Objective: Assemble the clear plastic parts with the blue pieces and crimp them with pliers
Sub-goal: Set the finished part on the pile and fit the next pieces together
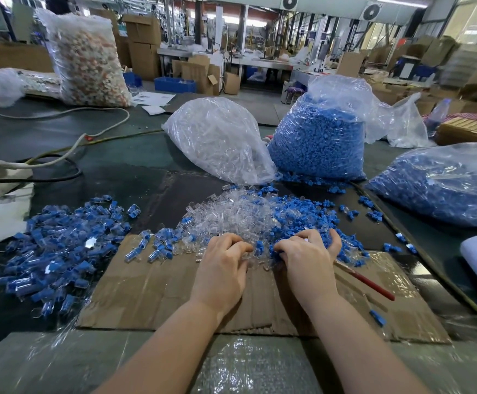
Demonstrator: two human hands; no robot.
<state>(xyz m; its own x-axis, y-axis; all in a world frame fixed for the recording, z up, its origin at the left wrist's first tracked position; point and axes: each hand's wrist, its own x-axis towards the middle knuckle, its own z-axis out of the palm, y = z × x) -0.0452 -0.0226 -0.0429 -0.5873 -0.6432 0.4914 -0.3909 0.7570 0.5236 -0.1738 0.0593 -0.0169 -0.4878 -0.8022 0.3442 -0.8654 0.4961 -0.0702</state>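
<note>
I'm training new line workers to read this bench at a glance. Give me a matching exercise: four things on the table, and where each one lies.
Things:
1. pile of assembled pieces
2. bag of clear parts
3. red-handled tool
4. white power strip

Places:
A. far left edge of the table
B. on the cardboard, right of the right hand
C. left of the cardboard
D. behind the loose heap, left of the upright blue bag

Pairs: 1-C, 2-D, 3-B, 4-A

Loose parts heap (248, 214) on cardboard (157, 285), assembled pile (58, 245) left, three bags (220, 140) behind.
</note>
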